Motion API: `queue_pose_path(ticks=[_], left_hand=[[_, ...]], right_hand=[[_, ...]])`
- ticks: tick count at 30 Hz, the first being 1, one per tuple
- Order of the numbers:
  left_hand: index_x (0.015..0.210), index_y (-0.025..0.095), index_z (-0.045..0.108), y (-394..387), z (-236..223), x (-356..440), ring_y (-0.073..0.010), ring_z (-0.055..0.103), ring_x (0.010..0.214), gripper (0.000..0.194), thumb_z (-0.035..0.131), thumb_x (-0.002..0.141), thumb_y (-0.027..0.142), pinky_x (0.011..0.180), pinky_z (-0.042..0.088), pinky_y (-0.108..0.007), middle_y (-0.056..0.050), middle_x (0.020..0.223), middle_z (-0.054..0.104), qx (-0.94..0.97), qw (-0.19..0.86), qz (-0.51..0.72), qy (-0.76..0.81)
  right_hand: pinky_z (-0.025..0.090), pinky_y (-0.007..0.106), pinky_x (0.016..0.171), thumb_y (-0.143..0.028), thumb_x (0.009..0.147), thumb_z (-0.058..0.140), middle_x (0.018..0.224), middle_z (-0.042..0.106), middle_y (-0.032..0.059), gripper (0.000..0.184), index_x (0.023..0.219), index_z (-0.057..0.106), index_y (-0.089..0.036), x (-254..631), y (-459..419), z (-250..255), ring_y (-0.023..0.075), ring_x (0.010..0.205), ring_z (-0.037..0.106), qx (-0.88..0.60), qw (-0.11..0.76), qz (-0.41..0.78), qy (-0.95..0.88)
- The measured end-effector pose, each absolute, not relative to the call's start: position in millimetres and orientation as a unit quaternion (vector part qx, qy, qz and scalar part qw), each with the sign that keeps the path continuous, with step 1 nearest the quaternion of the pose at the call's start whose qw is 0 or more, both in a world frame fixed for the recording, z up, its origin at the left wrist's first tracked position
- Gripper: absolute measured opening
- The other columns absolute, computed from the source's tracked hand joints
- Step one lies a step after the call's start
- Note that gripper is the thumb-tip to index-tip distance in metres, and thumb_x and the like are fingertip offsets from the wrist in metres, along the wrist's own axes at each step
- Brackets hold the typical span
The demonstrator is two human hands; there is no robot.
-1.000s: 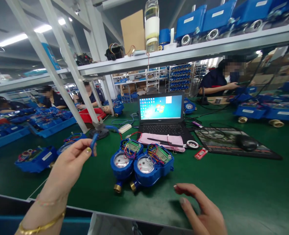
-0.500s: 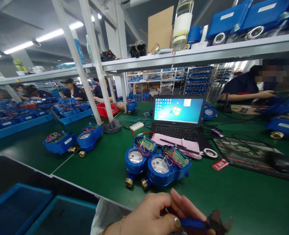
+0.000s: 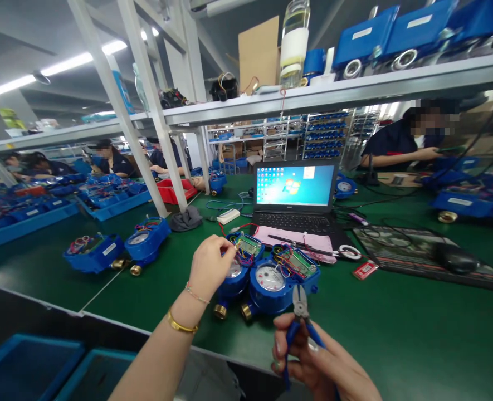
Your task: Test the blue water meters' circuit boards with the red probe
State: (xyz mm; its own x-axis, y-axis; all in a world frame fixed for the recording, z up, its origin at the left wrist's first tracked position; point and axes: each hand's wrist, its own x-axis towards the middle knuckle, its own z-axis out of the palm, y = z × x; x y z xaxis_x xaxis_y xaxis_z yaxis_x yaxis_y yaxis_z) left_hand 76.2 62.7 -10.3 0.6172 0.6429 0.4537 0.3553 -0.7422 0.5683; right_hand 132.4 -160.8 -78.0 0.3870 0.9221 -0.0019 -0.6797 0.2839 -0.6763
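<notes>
My left hand (image 3: 210, 262) reaches over the left blue water meter (image 3: 232, 285), its thumb and fingers pinched at the thin coloured wires (image 3: 243, 255) beside the circuit board. It covers part of that meter's round dial. In my right hand (image 3: 313, 356), low in front of the bench edge, is a pair of blue-handled cutting pliers (image 3: 300, 309), jaws upward and handles spread. A second blue water meter (image 3: 267, 287) stands against the first, its cover off, with loose wires over its board. Both meters have brass threaded ends toward me.
Behind the meters sit pink paper (image 3: 288, 238) with a black pen and a laptop (image 3: 294, 186). A red tag (image 3: 365, 269), mouse mat (image 3: 405, 250) and mouse (image 3: 455, 258) lie rightward. Two more meters (image 3: 146, 239) stand left. A shelf (image 3: 246, 108) crosses above; co-workers sit beyond.
My left hand has moved from the bench edge up to the left meter's wires. The pliers are now upright in my right hand; before, they lay sideways near both hands. The view shifted slightly.
</notes>
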Motion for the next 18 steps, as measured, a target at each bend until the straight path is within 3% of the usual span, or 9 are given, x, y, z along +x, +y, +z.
queue_pose_path(ticks=[5, 9, 18], left_hand=[[0.059, 0.018, 0.059, 65, -12, 74, -0.0129, 0.048, 0.06, 0.015, 0.052, 0.073, 0.016, 0.06, 0.035, -0.026, 0.001, 0.063, 0.052, 0.875, 0.22, 0.334, 0.272], [0.063, 0.018, 0.057, 63, -17, 70, -0.0137, 0.051, 0.066, 0.014, 0.049, 0.074, 0.022, 0.065, 0.038, -0.026, 0.0, 0.068, 0.053, 0.856, 0.261, 0.36, 0.264], [0.074, 0.017, 0.05, 62, -22, 70, -0.0138, 0.056, 0.067, 0.019, 0.046, 0.072, 0.036, 0.061, 0.045, -0.024, -0.002, 0.077, 0.062, 0.776, 0.451, 0.342, 0.278]], right_hand=[[0.047, 0.028, 0.072, -0.043, 0.073, 0.073, 0.086, 0.066, 0.0074, 0.039, 0.102, 0.069, -0.017, 129, -148, -78, 0.0169, 0.078, 0.06, -0.294, 0.773, 0.52, -0.214], [0.046, 0.027, 0.072, -0.044, 0.075, 0.072, 0.085, 0.065, 0.0061, 0.037, 0.101, 0.068, -0.017, 129, -145, -73, 0.0156, 0.076, 0.061, -0.309, 0.761, 0.532, -0.206], [0.04, 0.028, 0.069, -0.051, 0.082, 0.063, 0.085, 0.063, 0.006, 0.042, 0.105, 0.064, -0.016, 148, -138, -53, 0.0153, 0.074, 0.057, -0.416, 0.683, 0.517, -0.306]])
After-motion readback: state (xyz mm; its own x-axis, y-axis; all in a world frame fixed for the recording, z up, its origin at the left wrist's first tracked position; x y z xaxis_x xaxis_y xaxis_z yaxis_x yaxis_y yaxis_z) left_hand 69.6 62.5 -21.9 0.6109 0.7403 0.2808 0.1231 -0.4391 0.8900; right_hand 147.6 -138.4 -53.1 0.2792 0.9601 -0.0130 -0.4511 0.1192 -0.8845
